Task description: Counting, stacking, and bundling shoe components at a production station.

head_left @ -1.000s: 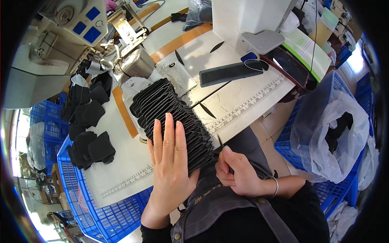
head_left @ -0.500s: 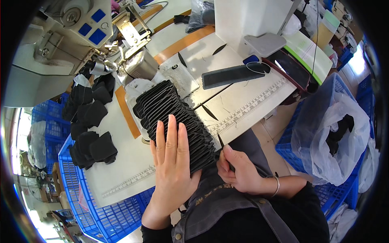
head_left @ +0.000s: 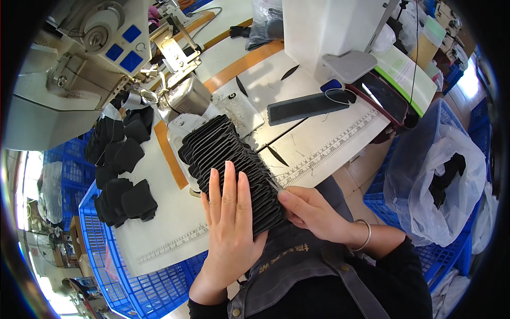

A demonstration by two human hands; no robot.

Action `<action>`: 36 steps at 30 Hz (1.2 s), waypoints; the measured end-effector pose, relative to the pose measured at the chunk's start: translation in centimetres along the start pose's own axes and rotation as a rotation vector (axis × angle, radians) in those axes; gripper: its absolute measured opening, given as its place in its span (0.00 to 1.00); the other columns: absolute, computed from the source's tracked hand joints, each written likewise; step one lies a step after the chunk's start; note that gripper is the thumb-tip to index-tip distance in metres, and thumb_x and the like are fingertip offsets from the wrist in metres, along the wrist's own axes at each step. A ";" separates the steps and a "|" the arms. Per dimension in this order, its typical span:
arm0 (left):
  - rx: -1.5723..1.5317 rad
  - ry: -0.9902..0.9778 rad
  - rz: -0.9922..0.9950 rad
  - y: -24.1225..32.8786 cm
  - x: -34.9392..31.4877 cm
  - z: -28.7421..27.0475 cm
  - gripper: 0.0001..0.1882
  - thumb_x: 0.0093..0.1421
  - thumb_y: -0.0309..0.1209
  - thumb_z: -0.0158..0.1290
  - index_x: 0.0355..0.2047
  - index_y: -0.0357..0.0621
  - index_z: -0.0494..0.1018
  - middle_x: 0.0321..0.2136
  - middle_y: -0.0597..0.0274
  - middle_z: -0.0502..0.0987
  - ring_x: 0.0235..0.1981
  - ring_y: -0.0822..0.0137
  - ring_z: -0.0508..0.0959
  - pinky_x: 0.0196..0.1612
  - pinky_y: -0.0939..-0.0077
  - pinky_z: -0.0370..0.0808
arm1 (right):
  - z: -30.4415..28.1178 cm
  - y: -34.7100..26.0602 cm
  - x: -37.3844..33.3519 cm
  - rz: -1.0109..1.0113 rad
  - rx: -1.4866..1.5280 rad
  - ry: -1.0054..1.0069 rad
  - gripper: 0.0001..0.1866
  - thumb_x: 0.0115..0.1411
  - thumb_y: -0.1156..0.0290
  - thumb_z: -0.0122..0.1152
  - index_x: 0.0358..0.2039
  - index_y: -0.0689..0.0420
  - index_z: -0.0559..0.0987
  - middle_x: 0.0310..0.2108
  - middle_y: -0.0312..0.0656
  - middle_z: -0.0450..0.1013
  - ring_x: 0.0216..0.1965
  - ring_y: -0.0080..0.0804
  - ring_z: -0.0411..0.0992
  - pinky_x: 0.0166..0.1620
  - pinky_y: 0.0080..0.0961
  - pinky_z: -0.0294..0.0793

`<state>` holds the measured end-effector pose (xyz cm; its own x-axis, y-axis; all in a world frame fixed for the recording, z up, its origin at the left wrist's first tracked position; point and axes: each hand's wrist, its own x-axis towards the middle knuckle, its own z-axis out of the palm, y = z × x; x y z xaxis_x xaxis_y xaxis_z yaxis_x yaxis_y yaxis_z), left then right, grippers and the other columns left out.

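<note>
A long row of black fabric pieces (head_left: 228, 149), packed edge to edge like pleats, lies on the white table beneath the sewing machine head. My left hand (head_left: 231, 212) rests flat over its near left part, fingers stretched out; the thumb is partly hidden by the stack's near end. At the row's right edge, my right hand (head_left: 311, 212) is closed on a small pointed metal tool (head_left: 276, 184). Its tip touches or nearly touches the fabric edges; most of the tool is hidden in the fingers, so its exact kind does not show.
The sewing machine (head_left: 64, 90) stands at left, with loose black fabric piles (head_left: 125, 199) before it. A dark strip (head_left: 308, 108) and a phone (head_left: 382, 95) lie at right. Blue baskets (head_left: 119, 266) flank the table; a plastic-lined one (head_left: 390, 175) stands right.
My right hand has moved slightly up, bringing the tool's tip from beside the row onto its right edge. My left hand stays flat on the fabric. The whole view has shifted slightly.
</note>
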<state>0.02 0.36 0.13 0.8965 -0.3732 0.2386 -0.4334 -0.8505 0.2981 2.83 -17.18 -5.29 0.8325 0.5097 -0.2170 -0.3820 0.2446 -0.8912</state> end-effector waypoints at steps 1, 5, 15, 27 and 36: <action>-0.003 -0.004 -0.004 0.0 0.0 0.0 0.54 0.34 0.23 0.64 0.63 0.28 0.51 0.65 0.32 0.48 0.65 0.30 0.49 0.60 0.33 0.51 | 0.0 0.0 0.1 -0.035 -0.029 -0.006 0.26 0.68 0.49 0.46 0.20 0.55 0.66 0.16 0.27 0.59 0.18 0.14 0.56 0.20 0.16 0.56; -0.010 -0.006 0.006 -0.1 0.2 0.2 0.53 0.34 0.23 0.64 0.63 0.28 0.51 0.65 0.32 0.48 0.65 0.30 0.48 0.60 0.33 0.50 | -0.1 0.0 0.4 -0.065 -0.070 0.024 0.26 0.68 0.50 0.46 0.19 0.56 0.66 0.16 0.27 0.58 0.19 0.14 0.55 0.21 0.16 0.56; 0.001 -0.034 -0.010 -0.1 0.2 -0.2 0.54 0.35 0.23 0.63 0.64 0.28 0.50 0.65 0.32 0.48 0.65 0.29 0.48 0.60 0.32 0.49 | -1.0 0.5 -0.7 -0.109 -0.180 0.030 0.25 0.69 0.54 0.47 0.21 0.60 0.66 0.16 0.29 0.56 0.22 0.14 0.53 0.23 0.20 0.56; -0.001 -0.037 -0.005 0.0 0.1 -0.2 0.53 0.36 0.23 0.62 0.64 0.28 0.50 0.65 0.31 0.48 0.65 0.29 0.48 0.60 0.32 0.48 | -1.5 0.6 1.1 -0.241 -0.348 0.023 0.25 0.66 0.55 0.52 0.21 0.63 0.67 0.14 0.34 0.57 0.21 0.17 0.53 0.22 0.26 0.57; -0.014 -0.029 0.000 0.0 0.2 -0.2 0.52 0.37 0.23 0.63 0.64 0.28 0.50 0.65 0.31 0.48 0.65 0.28 0.48 0.60 0.32 0.48 | -1.5 -0.4 1.3 -0.284 -0.399 0.075 0.21 0.65 0.59 0.54 0.22 0.63 0.69 0.13 0.38 0.58 0.20 0.18 0.54 0.22 0.26 0.58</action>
<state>0.19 0.39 0.32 0.8986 -0.3844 0.2115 -0.4347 -0.8450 0.3114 4.63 -17.86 -5.84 0.9139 0.4039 0.0419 0.0357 0.0227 -0.9991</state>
